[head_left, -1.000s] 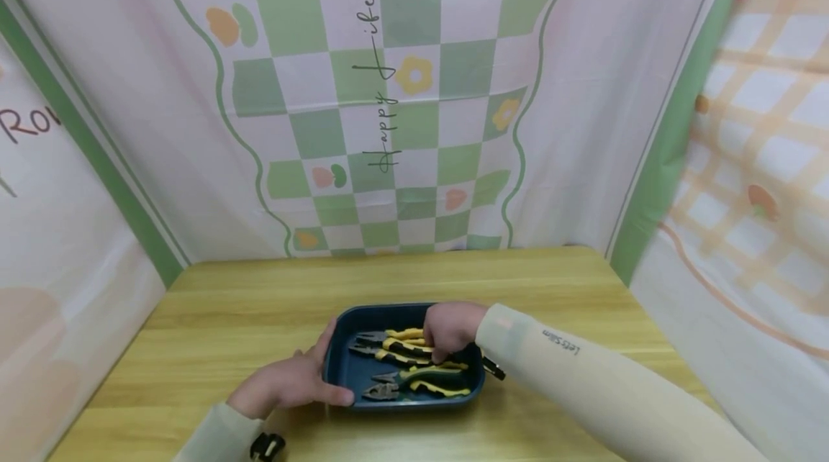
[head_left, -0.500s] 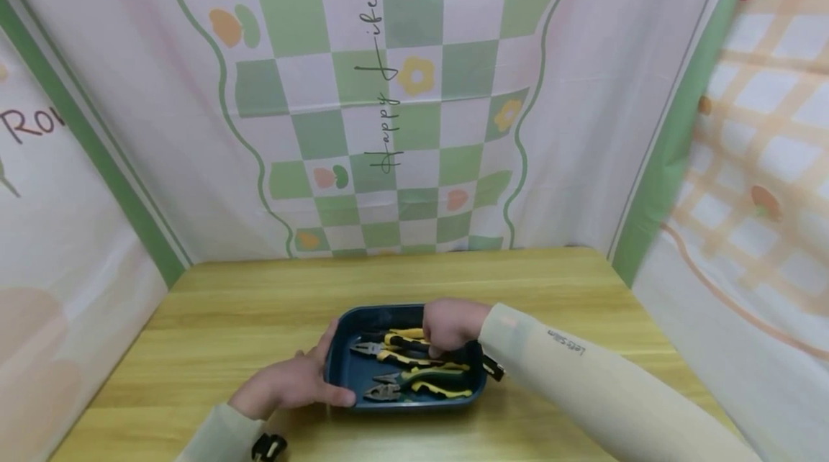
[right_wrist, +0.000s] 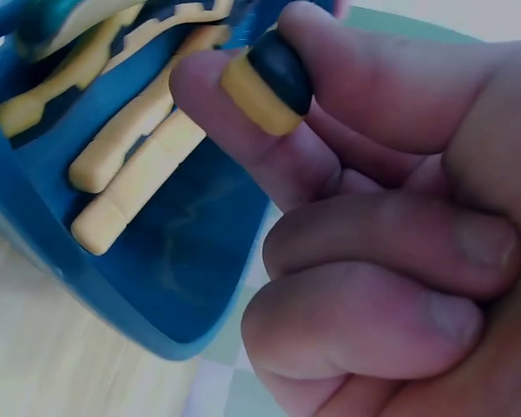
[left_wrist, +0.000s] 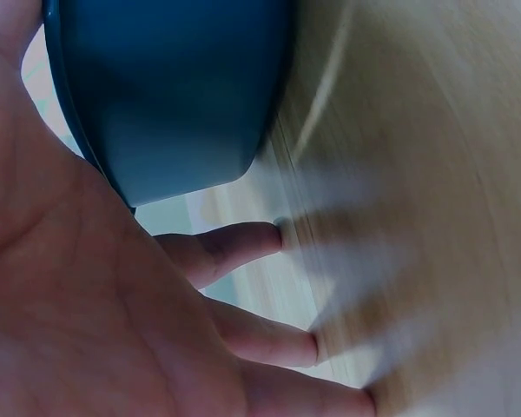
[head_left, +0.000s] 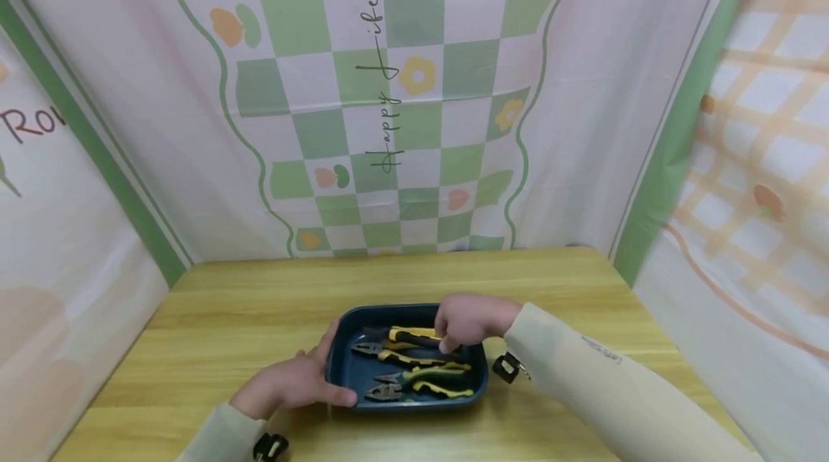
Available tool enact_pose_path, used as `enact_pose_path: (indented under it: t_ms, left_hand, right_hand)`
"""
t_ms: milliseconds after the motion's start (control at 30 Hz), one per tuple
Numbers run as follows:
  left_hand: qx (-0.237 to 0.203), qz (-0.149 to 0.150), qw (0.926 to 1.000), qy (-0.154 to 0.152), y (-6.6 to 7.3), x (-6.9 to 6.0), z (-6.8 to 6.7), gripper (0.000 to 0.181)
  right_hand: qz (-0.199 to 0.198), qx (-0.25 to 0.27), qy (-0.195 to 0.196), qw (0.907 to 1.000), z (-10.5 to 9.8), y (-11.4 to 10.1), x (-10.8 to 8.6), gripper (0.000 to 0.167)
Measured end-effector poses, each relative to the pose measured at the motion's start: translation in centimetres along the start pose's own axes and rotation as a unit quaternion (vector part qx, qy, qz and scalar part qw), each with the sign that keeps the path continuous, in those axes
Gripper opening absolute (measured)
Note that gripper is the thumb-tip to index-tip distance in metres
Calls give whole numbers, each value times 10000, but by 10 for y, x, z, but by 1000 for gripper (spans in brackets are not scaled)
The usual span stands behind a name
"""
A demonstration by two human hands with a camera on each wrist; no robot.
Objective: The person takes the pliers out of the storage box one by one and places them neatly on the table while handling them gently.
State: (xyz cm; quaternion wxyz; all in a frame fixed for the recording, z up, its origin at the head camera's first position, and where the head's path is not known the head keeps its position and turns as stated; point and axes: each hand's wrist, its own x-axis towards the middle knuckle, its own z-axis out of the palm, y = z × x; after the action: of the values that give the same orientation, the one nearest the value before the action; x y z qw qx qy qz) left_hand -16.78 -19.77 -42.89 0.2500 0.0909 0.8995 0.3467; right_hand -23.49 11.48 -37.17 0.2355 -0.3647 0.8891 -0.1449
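A dark blue tray (head_left: 350, 376) (left_wrist: 174, 104) (right_wrist: 187, 287) holds several pliers with yellow, black and green handles. My left hand (head_left: 294, 381) (left_wrist: 113, 287) lies against its left end, thumb over the near left corner, other fingers spread with tips at the table. My right hand (head_left: 471, 319) (right_wrist: 399, 208), over the tray's far right part, pinches the black-and-yellow handle end (right_wrist: 267, 85) of one pair of pliers (head_left: 414, 337) between thumb and index finger; the remaining fingers are curled. Two lower pliers (head_left: 385, 391) lie near the front wall, jaws to the left.
The wooden table (head_left: 246, 304) extends around the tray. Behind it hangs a green-and-white checked cloth (head_left: 414, 124), with further printed cloths at the left (head_left: 65, 232) and right (head_left: 738, 232).
My right hand has moved right and slightly upward, and the pinched handle has shifted right and lifted over the pliers beside it. My left hand has stayed at the tray's left end.
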Motion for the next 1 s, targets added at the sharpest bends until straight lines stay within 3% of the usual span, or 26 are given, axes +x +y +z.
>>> enact_pose_path:
  t_ms: [200,367,500,733,1000]
  left_hand:
    - [-40,61,10000,-33,0,0,-1,131]
    - [-70,0,10000,-67,0,1,-2,130]
    - [-126,14,9999,-106,-2,1,-2,130]
    - [-97,100,9998,-142,-3,2,-1,130]
    - [-147,132,9998,-92,-4,2,-1,130]
  right_hand:
    - [-118,1254,116,9920,-10,16,-16,35]
    - [-61,2122,149,9771,-15,30,-26,29]
    - [-182,2839,169,9585,-18,41,-32,23]
    - [-588,3841,164,9213,-21,57,-41,29]
    - [70,4591,697,8856,-25,71,-56,24]
